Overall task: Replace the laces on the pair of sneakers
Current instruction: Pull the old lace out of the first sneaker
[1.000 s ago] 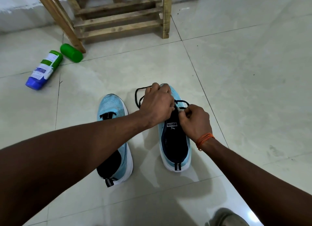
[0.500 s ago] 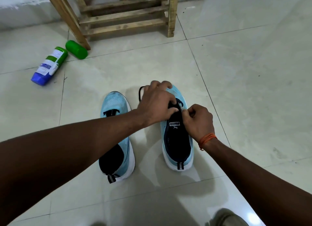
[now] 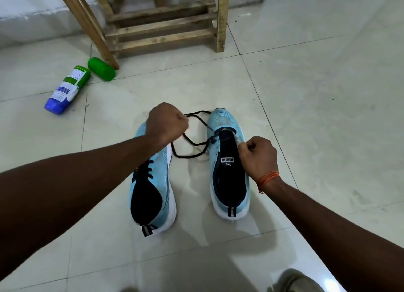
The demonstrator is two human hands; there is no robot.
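On the floor (image 3: 306,95), well short of its far edge by the wall, we find the two blue sneakers side by side, heels toward us. The left grip (image 3: 167,122) is a closed fist around the black lace (image 3: 192,143), raised above the toe of the left sneaker (image 3: 159,167). The right grip (image 3: 259,158) pinches the right rim of the right sneaker (image 3: 225,120) beside its open tongue. From the fist the lace drops in loose loops between the shoes and runs into the eyelets at the front of the right sneaker's opening; the left sneaker is fully laced.

We judge the old lace is being drawn out. The risk is a snag: a loop could tighten on itself or the lace tip could jam in an eyelet. A hard sideways tug would then drag or roll the shoe, since the right grip is only a light pinch. A bottle (image 3: 66,89), a green cap (image 3: 101,69) and a wooden stool (image 3: 161,29) sit farther off.
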